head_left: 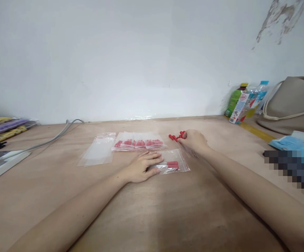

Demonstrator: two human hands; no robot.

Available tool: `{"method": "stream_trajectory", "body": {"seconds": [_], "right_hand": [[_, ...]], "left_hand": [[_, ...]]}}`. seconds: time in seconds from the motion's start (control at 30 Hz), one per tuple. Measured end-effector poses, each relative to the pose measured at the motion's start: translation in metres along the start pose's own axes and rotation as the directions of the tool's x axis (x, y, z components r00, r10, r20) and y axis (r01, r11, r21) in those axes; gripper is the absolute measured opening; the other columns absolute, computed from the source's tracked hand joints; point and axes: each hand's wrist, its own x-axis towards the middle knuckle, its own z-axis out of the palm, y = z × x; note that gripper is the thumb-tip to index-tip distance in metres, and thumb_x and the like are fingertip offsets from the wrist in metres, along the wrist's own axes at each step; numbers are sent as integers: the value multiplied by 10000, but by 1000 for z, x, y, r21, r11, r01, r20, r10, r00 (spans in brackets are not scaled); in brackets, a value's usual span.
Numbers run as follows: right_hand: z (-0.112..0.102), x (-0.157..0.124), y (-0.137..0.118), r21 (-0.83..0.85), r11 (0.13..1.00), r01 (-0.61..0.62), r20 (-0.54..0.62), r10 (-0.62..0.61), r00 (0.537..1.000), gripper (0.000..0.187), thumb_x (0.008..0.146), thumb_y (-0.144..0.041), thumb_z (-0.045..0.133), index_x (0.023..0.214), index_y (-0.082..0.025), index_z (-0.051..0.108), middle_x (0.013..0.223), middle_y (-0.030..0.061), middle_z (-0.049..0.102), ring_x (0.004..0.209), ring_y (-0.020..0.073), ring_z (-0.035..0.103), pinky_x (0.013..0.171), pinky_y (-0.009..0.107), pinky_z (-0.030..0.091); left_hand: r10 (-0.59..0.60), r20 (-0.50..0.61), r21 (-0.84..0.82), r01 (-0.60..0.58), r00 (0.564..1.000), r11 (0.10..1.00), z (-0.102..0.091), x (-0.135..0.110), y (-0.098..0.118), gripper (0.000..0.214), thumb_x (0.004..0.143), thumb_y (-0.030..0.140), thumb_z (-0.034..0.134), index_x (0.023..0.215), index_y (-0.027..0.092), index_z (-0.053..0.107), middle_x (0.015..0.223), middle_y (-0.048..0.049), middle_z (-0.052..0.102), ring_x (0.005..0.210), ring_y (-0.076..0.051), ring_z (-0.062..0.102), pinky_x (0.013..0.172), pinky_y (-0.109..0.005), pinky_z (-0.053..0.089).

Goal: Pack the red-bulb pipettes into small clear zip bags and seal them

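Observation:
My left hand (143,167) lies flat with its fingers spread, pressing on the left end of a clear zip bag (182,160). Inside that bag are small red cylindrical pieces (172,164) lying side by side. Farther right, my right hand (194,140) is closed with thumb and fingers around part of a small pile of loose red cylindrical pieces (174,137); how many it grips is hidden. Behind my left hand, a row of overlapping zip bags (138,140) holds more red pieces. To their left is a stack of flat, empty clear bags (96,152).
Bottles (235,99) and a drink carton (238,110) stand against the wall at right, beside a grey-beige bag (290,101). Blue packaging (293,147) lies nearer. At left are a grey cable (49,140), a white-edged board (2,164) and yellow and purple packets (7,129).

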Motion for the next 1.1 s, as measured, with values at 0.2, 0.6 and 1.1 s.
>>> {"method": "stream_trajectory", "body": {"seconds": [0.2, 0.6, 1.1], "right_hand": [[5, 5, -9, -108, 991, -75, -13, 75, 997, 270, 769, -346, 531, 883, -136, 655, 902, 157, 653, 867, 266, 618, 665, 307, 429], [14, 1, -11, -63, 994, -94, -85, 89, 992, 253, 806, -264, 451, 956, -130, 603, 986, 167, 627, 904, 272, 608, 695, 320, 439], [6, 1, -6, 344, 939, -3, -184, 71, 980, 234, 769, -292, 487, 935, -156, 579, 828, 79, 648, 792, 199, 599, 699, 289, 425]], "left_hand": [[18, -26, -16, -18, 1000, 1000, 1, 0, -1, 448, 906, 427, 425, 1332, 293, 388, 1414, -14, 345, 1319, -208, 293, 1103, -445, 196], [8, -36, -8, -8, 999, 1000, 2, 1, -1, 447, 905, 441, 416, 1324, 286, 403, 1406, -21, 361, 1311, -206, 310, 1097, -441, 210], [-9, -17, 3, 9, 1000, 1000, 0, 0, 1, 461, 902, 452, 414, 1325, 271, 407, 1407, -32, 358, 1315, -207, 304, 1099, -445, 210]]}}
